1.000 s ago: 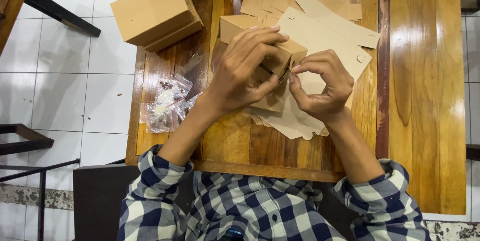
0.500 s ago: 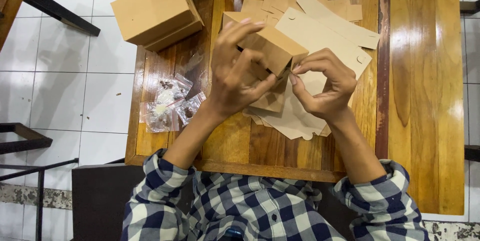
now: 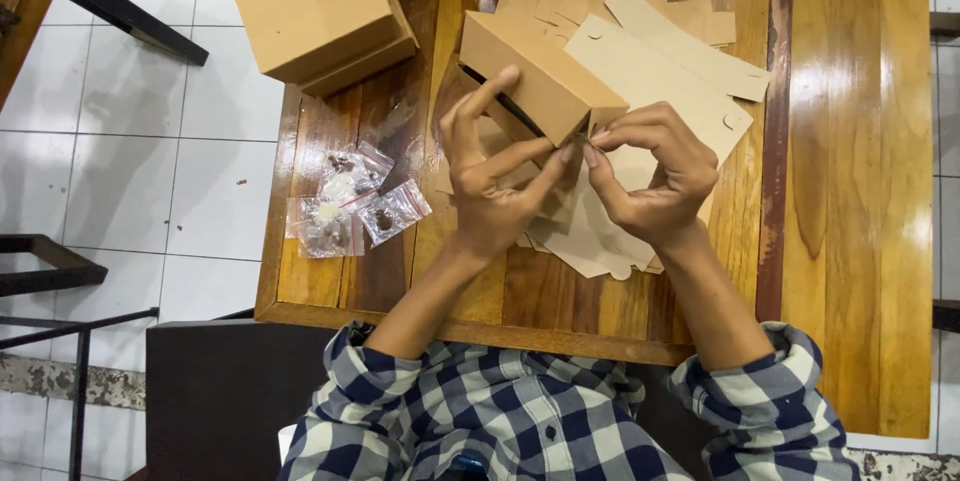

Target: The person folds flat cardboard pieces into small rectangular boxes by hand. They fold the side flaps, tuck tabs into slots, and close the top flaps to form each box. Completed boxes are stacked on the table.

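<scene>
In the middle of the frame my left hand (image 3: 490, 186) holds the small brown cardboard box (image 3: 540, 76) from below, fingers spread and curled around its near end. Compared with a moment ago, the box is now lifted higher and turned, so its long side shows fully. My right hand (image 3: 655, 176) pinches with thumb and index finger at the box's lower right corner, closed on a small flap there. Under them lies the pile of flat brown cardboard blanks (image 3: 660, 61) on the glossy wooden table (image 3: 850, 191). At upper left stands a finished closed brown box (image 3: 322, 16); small clear plastic bags (image 3: 350, 201) lie at left.
</scene>
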